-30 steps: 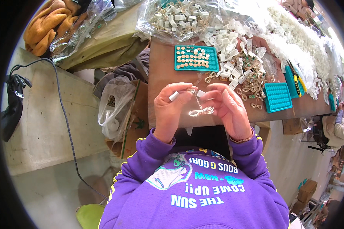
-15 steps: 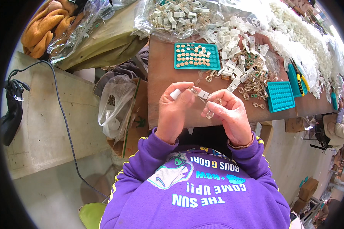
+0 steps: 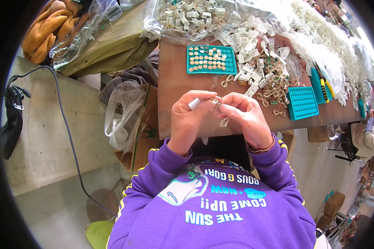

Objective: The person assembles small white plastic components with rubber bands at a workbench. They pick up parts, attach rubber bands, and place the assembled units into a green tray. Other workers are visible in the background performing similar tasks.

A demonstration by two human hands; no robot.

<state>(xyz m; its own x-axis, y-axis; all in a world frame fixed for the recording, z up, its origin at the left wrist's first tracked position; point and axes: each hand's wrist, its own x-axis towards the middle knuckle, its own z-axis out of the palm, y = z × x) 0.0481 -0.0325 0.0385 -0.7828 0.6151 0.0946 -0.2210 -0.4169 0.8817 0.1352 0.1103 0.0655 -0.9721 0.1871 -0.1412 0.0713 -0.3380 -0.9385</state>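
Observation:
My left hand is closed around a small white cylindrical piece that sticks out between thumb and fingers. My right hand pinches a small metal part against it, and a thin clear loop hangs below the fingers. Both hands meet over the near edge of the brown table. Purple sleeves with yellow stripes cover both forearms.
A teal tray holding several small round pieces lies beyond my hands. A second teal tray sits to the right. Heaps of white clips and metal loops cover the far table. A clear plastic bag hangs at the left. Another person sits at the right edge.
The white loop that hung open between my hands a second ago has been drawn up into my right fingers. Both hands have closed together and stayed over the table edge.

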